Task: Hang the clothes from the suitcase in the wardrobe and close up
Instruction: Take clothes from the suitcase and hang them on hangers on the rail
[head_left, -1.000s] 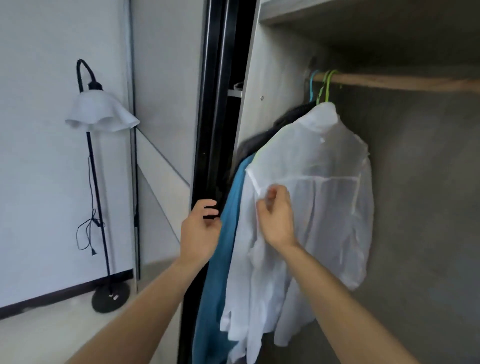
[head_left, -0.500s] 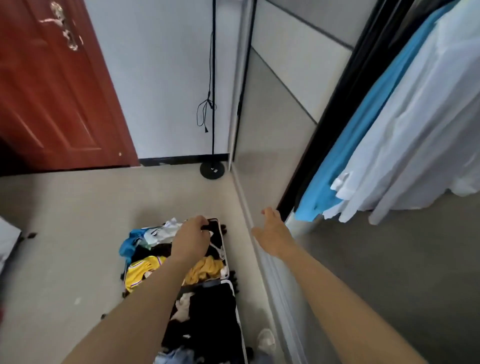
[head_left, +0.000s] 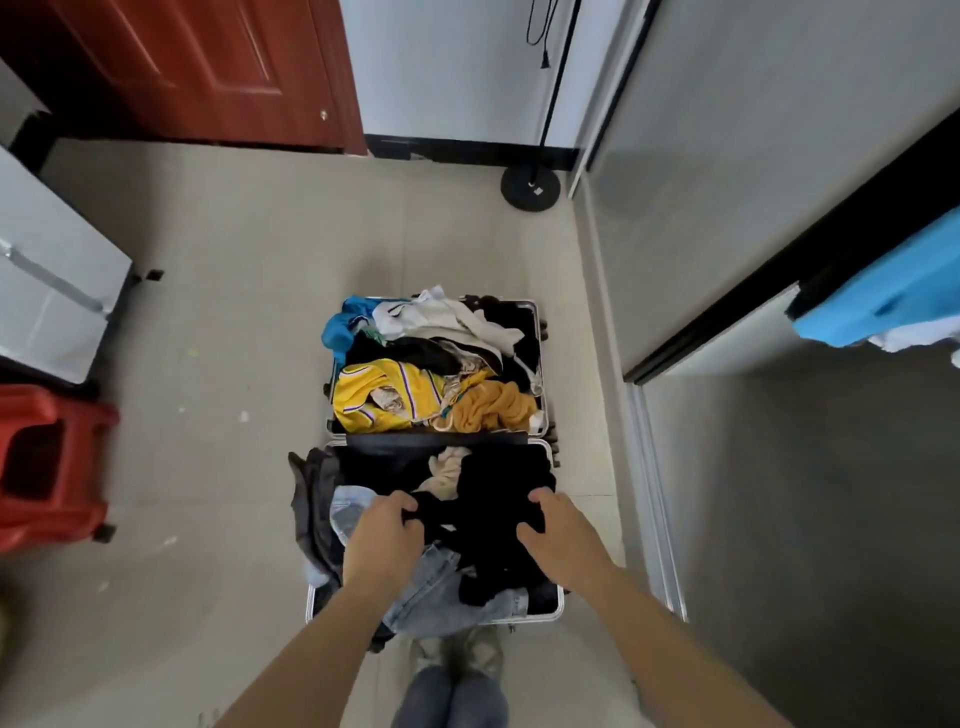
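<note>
Both our hands on black garment (head_left: 498, 499) in near half of open suitcase (head_left: 540, 616), on floor beside wardrobe (head_left: 779, 519). Left hand (head_left: 384, 535) fingers curled, pinching fabric; right hand (head_left: 561, 535) clutching opposite edge. Risk: jeans (head_left: 441, 587) underneath snag, drag out onto floor during lift.

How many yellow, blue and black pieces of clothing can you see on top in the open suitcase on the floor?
Yellow: 2, a jersey and a mustard cloth
Blue: 2, a bright blue top and pale jeans
Black: 2, the garment under both hands, the left hand and the right hand, and one in the far half
Total: 6
</note>
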